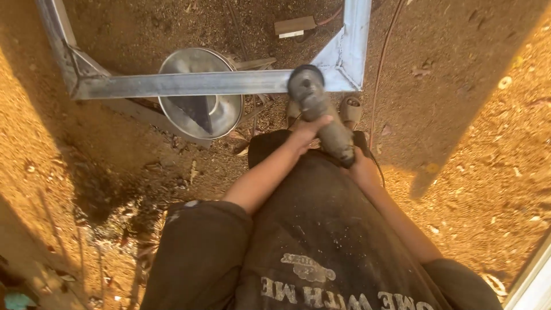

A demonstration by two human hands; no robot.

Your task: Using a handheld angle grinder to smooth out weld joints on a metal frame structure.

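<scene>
The grey welded steel frame (172, 84) is propped above the bare dirt ground (476, 143), with a shiny round metal basin (221, 112) sitting under its near rail, so sparks or grit could well be thrown straight into that. The dusty grey angle grinder (321, 112) is pressed against the rail just beside the frame's right corner gusset. The left hand (307, 131) is wrapped over the top of the body and the right hand (363, 169) is clamped round the tail end. A snatch at the corner weld could probably kick the disc back toward the sandalled feet (350, 110) right underneath. The red cable (380, 74) is trailed near the frame's right edge and could be snagged.

Any guard on the disc can't be made out, the disc is blurred, and the frame's far side is cut off.
</scene>
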